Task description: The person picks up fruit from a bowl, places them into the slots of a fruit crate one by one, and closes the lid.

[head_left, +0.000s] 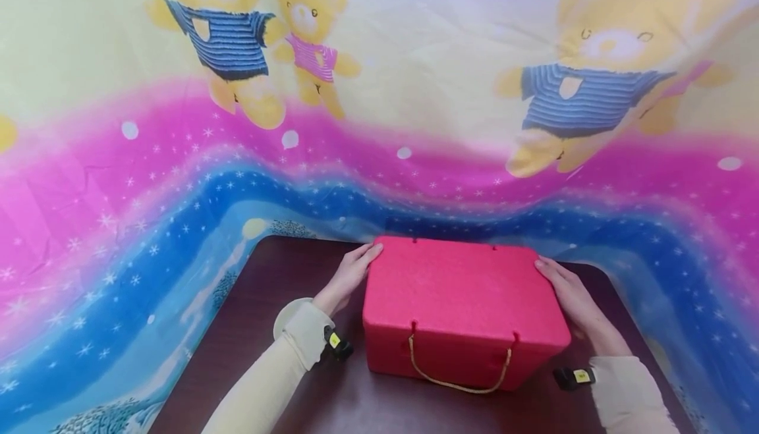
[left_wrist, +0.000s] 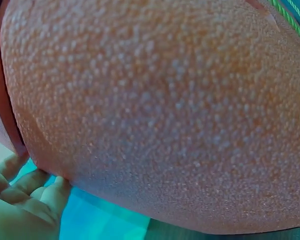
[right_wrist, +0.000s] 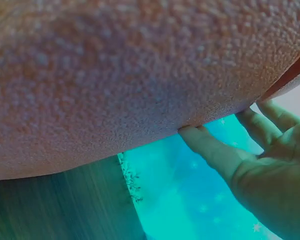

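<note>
A red foam box (head_left: 462, 289) with a rope handle (head_left: 459, 389) on its near side stands on the dark table. At its far left corner, my left hand (head_left: 350, 274) holds the box, the thumb lying at the top edge. My right hand (head_left: 575, 296) grips the far right corner. In the left wrist view, the left hand's fingertips (left_wrist: 60, 181) touch the box's grainy side (left_wrist: 155, 115), close to a seam below the lid (left_wrist: 1, 110). The right wrist view shows the right hand's fingers (right_wrist: 215, 150) bent against the box edge. What the box contains is hidden.
The dark wooden table (head_left: 284, 276) extends on both sides of the box. Behind it hangs a printed cloth (head_left: 415, 177) with teddy bears, close to the table's far edge. A small black device (head_left: 338, 343) is strapped at the left wrist, another (head_left: 573, 377) at the right.
</note>
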`<state>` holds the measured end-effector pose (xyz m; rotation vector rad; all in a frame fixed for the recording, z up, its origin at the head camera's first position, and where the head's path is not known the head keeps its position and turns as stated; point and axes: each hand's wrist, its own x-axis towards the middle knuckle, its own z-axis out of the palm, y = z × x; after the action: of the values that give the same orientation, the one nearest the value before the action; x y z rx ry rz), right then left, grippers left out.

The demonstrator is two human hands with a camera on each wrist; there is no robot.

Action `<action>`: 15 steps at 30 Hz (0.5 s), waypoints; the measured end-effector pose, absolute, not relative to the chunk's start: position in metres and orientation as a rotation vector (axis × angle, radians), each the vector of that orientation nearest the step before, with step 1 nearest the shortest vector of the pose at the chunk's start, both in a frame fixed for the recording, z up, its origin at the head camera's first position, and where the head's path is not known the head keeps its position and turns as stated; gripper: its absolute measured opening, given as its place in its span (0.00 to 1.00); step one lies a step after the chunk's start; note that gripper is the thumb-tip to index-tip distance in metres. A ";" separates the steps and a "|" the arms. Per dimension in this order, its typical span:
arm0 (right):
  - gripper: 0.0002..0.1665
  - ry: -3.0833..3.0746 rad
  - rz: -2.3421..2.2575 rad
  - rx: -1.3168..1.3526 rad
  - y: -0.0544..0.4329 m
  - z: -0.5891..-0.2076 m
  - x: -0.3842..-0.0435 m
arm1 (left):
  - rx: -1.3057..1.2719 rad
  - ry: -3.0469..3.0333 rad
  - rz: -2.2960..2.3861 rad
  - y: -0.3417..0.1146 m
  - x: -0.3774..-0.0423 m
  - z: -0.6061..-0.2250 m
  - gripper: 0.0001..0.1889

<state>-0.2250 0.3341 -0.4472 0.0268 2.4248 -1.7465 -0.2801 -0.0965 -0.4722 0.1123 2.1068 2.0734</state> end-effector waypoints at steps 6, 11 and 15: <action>0.49 2.416 -1.738 0.000 0.333 -0.449 -0.224 | 0.127 2.066 2.101 -0.097 -0.278 -0.475 0.34; 0.49 2.460 -1.689 -0.010 0.332 -0.448 -0.226 | 0.112 2.192 2.036 -0.096 -0.280 -0.472 0.35; 0.48 2.533 -1.642 0.001 0.332 -0.448 -0.229 | 0.092 2.284 1.984 -0.093 -0.283 -0.471 0.37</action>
<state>-0.2293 0.3315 -0.4479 0.0005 2.5335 -1.6416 -0.2830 -0.0928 -0.4710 0.0915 2.2841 1.9837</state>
